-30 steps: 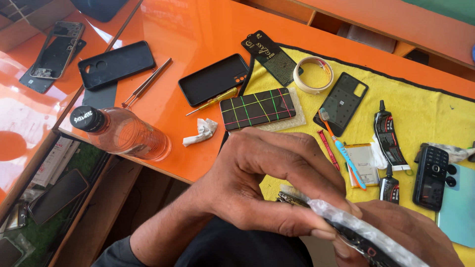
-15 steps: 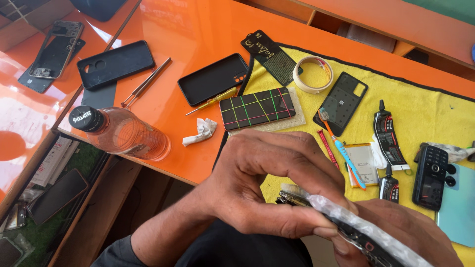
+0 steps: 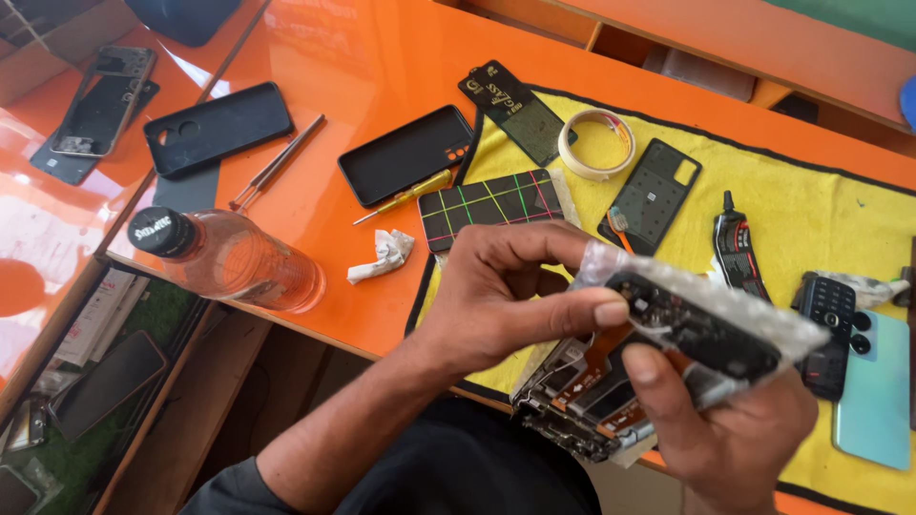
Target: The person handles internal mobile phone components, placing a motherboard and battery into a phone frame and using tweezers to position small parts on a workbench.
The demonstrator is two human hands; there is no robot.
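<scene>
Between the two hands, low and right of centre above the counter's (image 3: 315, 57) near edge, an opened phone body (image 3: 584, 396) lies with its circuitry upward, and over it a dark oblong part in clear plastic wrap (image 3: 701, 324) runs with its long axis from upper left to lower right. The left hand (image 3: 501, 296) reaches in from the lower left, wrist bent, its fingers (image 3: 572, 310) narrow, the thumb pressed on the upper-left end of the wrapped part. The right hand (image 3: 730, 429) cups phone body and part from below, thumb (image 3: 654, 381) lying across the wrap, fingers closed beneath. Left of the fingers, well apart, a clear bottle (image 3: 234, 257) with a black cap lies on its side; whether it holds liquid cannot be told. Beyond the fingers, on the yellow cloth (image 3: 811, 200), lie a tape ring (image 3: 596, 143), a black back cover (image 3: 658, 191) and a keypad phone (image 3: 828, 324).
</scene>
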